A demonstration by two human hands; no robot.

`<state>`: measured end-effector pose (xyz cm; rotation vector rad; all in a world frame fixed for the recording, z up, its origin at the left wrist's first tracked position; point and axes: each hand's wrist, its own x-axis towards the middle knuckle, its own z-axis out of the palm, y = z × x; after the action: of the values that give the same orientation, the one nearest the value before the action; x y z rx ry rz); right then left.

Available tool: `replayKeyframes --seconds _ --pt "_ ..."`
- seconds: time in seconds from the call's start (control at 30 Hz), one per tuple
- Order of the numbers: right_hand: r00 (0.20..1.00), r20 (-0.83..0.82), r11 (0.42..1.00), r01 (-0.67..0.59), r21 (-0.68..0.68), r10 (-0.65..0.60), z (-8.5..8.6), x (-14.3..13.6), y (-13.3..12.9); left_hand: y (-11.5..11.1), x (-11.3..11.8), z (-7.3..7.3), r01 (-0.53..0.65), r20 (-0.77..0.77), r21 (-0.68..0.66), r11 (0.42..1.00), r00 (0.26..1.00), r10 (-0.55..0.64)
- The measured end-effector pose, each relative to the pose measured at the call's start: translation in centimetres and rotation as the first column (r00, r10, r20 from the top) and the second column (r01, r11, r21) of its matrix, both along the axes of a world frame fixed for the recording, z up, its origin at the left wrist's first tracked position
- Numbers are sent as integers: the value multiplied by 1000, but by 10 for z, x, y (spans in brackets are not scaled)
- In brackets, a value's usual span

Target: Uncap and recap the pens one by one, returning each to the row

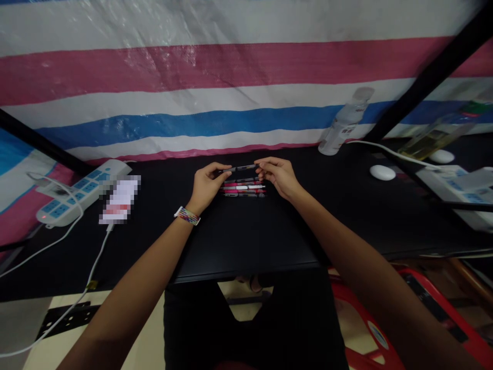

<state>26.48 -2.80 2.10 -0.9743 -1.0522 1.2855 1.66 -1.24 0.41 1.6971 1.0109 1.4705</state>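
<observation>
Pinching dark pen (242, 168) at both ends with left hand (208, 186) and right hand (279, 176), beside other pens (244, 187), illegibly labelled bottle (342, 126) at worktop's (246, 244) back edge, power strip (85, 188) toward back-left corner.

Multicoloured, white-ended band (187, 216) around the left wrist (196, 206), black trousers (292, 318).

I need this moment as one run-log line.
left hand: holds dark pen, left end | right hand: holds its right end | other pens: on black table

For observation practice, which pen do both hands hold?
The dark pen highest in the picture, its ends in the left hand and right hand; other pens lie lower.
</observation>
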Motion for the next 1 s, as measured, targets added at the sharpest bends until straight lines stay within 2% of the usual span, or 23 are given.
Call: replayKeyframes --seconds 0.1,0.2,0.3,0.37,0.5,0.6,0.7,1.0 --pt "997 -74 999 -18 -44 14 4 -1 -2 -1 1 2 -5 13 28 1000 1000 4" --pt "971 -204 980 -152 -126 124 8 0 -4 -1 1 3 -16 36 25 1000 999 15" --pt "943 -261 956 -250 -151 205 11 2 -7 0 2 4 -34 46 12 999 998 33" --pt "934 -301 953 -253 -166 195 11 2 -7 0 3 5 -37 40 14 999 999 36" --pt "883 -461 943 -227 -243 94 12 -2 -6 -2 3 5 -8 50 16 1000 999 8" --pt "847 -528 938 -232 -259 64 12 -2 -6 -3 4 5 4 78 -41 999 997 -1" --pt "827 -557 932 -261 -253 80 11 -1 -5 -3 5 6 18 132 -100 995 991 -5" --pt "833 -547 946 -237 -220 82 8 -2 -4 -2 7 6 60 201 -122 991 979 -34"
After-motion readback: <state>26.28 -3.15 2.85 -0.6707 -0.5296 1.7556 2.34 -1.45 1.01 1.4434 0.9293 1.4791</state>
